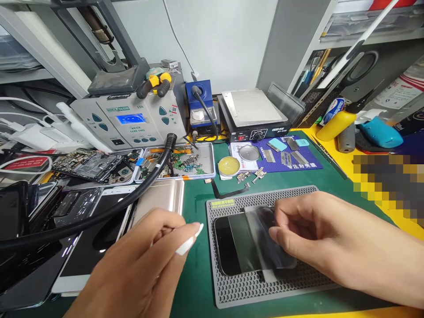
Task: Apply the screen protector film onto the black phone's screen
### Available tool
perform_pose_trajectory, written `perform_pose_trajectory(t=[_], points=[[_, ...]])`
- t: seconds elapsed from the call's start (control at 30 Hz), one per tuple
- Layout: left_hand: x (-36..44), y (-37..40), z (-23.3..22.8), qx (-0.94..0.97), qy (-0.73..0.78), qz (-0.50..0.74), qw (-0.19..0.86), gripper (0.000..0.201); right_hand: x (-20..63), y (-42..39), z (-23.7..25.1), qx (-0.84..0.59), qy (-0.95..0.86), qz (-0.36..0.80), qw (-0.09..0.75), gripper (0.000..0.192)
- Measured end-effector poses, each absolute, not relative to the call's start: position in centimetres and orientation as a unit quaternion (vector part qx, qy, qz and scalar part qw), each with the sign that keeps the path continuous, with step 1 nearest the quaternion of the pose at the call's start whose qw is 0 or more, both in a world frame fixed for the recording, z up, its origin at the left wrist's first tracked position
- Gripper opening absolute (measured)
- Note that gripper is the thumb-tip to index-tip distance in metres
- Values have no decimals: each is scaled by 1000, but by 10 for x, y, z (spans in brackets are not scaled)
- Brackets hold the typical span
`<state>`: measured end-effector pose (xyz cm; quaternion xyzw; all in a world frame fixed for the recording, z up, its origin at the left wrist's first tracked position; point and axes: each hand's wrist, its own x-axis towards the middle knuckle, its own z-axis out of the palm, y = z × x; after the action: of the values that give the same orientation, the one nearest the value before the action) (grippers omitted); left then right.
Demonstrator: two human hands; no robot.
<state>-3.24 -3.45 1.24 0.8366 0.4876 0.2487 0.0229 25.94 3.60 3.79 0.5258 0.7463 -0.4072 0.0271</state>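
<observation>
Phone with a glossy black face and rounded corners [227,247] lies between our hands in the head view, on a grey perforated anti-slip pad [238,291] set on a green work mat [195,198]. Its long axis appears to run left to right. The left end is bare; the rest lies under a transparent plastic film [260,240] and partly behind our right hand [314,234], so we cannot make out exactly where it ends. The right hand is nearer, and from its grip the phone lies below and to the left. Thumb and bent forefinger look closed on the film, though we cannot tell how firmly. A cloudy band crosses the film from far to near, mostly left of the fingertips.

Our left hand [149,251] is just left of the pad, apart from phone and film, with thumb and forefinger pressed together on a small white scrap [186,245] whose material we cannot tell. Just beyond the pad's far edge, a thin black flex cable [232,193] lies on the mat.
</observation>
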Motion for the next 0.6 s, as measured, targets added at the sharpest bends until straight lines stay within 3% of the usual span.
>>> perform_pose_trajectory(t=[0.17,0.4,0.6], points=[[-16,-18,16,824,520,213,70,28,259,36,40,530,755,-387,12,23],[-21,-32,14,846,507,163,30,38,259,39,38,520,756,-397,23,27],[-8,-17,12,826,505,241,64,26,258,37,37,517,760,-393,17,27]])
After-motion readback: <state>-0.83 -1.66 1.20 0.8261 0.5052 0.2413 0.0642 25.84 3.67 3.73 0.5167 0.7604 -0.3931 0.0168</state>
